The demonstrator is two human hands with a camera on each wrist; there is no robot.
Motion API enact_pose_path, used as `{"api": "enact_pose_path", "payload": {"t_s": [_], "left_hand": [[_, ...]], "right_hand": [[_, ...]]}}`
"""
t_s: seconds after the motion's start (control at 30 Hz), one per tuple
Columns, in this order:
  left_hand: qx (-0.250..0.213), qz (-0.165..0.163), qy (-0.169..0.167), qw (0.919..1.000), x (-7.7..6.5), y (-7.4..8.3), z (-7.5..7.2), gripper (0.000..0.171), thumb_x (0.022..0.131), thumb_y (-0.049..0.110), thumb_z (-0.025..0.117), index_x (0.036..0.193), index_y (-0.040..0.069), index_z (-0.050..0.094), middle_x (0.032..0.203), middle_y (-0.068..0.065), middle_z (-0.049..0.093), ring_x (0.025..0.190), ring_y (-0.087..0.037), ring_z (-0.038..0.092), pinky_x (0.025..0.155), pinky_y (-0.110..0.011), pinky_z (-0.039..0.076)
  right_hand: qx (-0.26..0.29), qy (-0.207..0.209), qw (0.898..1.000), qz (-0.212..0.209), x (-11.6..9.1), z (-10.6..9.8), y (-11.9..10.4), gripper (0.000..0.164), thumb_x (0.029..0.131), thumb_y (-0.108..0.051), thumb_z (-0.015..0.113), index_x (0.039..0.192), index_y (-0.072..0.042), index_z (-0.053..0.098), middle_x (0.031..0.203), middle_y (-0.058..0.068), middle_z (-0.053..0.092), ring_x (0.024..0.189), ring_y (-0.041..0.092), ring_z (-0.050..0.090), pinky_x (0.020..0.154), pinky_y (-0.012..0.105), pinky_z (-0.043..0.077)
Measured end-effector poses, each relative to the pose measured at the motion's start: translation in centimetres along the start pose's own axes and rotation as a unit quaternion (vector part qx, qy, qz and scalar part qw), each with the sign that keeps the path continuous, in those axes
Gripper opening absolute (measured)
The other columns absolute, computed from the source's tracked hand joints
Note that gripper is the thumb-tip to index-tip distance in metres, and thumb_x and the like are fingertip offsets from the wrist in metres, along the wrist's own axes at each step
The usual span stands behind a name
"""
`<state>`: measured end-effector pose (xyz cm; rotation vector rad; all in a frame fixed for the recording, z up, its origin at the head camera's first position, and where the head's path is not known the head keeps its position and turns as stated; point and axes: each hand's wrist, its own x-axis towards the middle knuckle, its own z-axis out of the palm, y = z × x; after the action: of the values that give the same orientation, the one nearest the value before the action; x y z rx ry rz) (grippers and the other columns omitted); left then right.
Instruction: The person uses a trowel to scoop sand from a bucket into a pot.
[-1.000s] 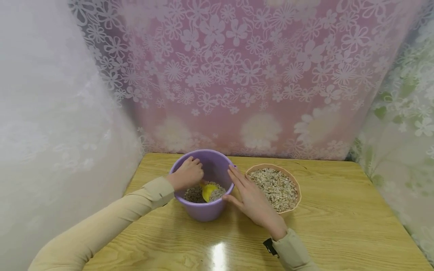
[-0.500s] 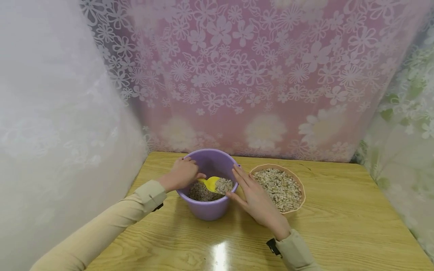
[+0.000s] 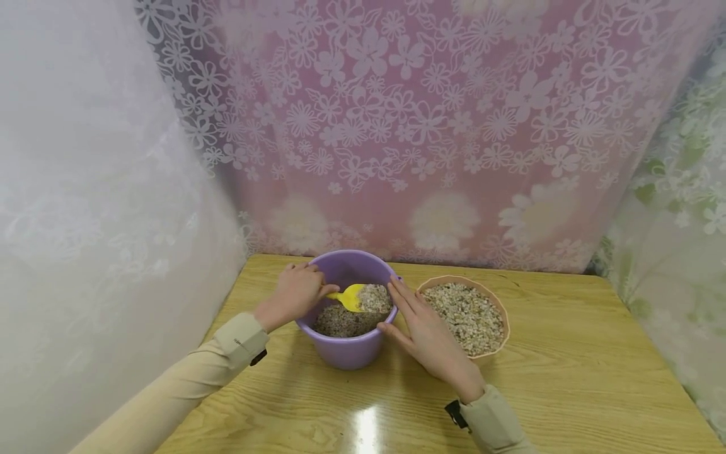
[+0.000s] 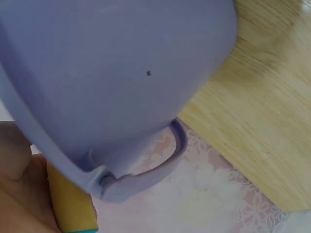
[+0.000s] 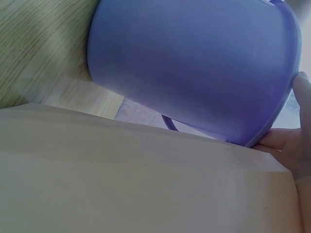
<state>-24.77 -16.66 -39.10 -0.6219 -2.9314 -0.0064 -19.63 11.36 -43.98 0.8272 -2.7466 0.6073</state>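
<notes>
A purple bucket (image 3: 346,353) stands on the table with greyish grains (image 3: 343,323) in its bottom. Over those grains, inside the rim, my left hand (image 3: 295,293) grips a yellow scoop (image 3: 351,297) by its handle. Pale grains (image 3: 374,297) heap the scoop's blade, which points right. In the left wrist view the thick yellow handle (image 4: 73,199) lies in the palm beside the bucket's rim. My right hand (image 3: 428,340) rests with straight fingers and spread thumb against the bucket's right rim; the right wrist view shows the thumb (image 5: 302,92) at that rim.
A peach-coloured basin (image 3: 505,321) full of pale grains (image 3: 467,315) stands just right of the bucket, close behind my right hand. A purple loop handle (image 4: 160,172) hangs at the bucket's side. Floral curtains (image 3: 397,157) rise behind the wooden table (image 3: 567,366).
My left hand has come up and left, lifting the scoop with grains on its blade from the bottom of the bucket. My right hand stays at the rim.
</notes>
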Motion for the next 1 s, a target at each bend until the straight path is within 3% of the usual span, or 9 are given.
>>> {"api": "enact_pose_path", "payload": {"t_s": [0.4, 0.63, 1.0], "left_hand": [[0.001, -0.070, 0.016, 0.9974, -2.0, -0.7, -1.6, 0.048, 0.100, 0.052, 0.055, 0.070, 0.016, 0.066, 0.073, 0.001, 0.058, 0.067, -0.019, 0.050, 0.065, -0.034, 0.035], [0.019, -0.072, 0.036, 0.9966, -3.0, -1.0, -2.3, 0.049, 0.099, 0.050, 0.057, 0.063, 0.017, 0.058, 0.067, 0.001, 0.052, 0.063, -0.018, 0.044, 0.063, -0.032, 0.033], [0.035, -0.066, 0.064, 0.9952, -4.1, -0.4, -2.1, 0.051, 0.098, 0.048, 0.061, 0.059, 0.016, 0.054, 0.066, 0.000, 0.049, 0.062, -0.018, 0.040, 0.062, -0.031, 0.028]], "right_hand": [[-0.060, 0.027, 0.997, -0.046, 0.0, 0.5, 0.1, 0.079, 0.105, -0.057, 0.042, 0.160, -0.004, 0.022, 0.168, 0.011, 0.016, 0.153, 0.027, 0.020, 0.120, 0.053, 0.023], [-0.058, 0.022, 0.997, -0.045, 0.1, 0.4, 0.2, 0.079, 0.105, -0.057, 0.041, 0.160, -0.003, 0.022, 0.169, 0.011, 0.015, 0.154, 0.027, 0.019, 0.120, 0.052, 0.022], [-0.046, 0.017, 0.998, -0.036, 0.0, 0.5, 0.2, 0.078, 0.105, -0.058, 0.039, 0.160, -0.005, 0.023, 0.169, 0.008, 0.016, 0.154, 0.025, 0.018, 0.121, 0.051, 0.021]]}}
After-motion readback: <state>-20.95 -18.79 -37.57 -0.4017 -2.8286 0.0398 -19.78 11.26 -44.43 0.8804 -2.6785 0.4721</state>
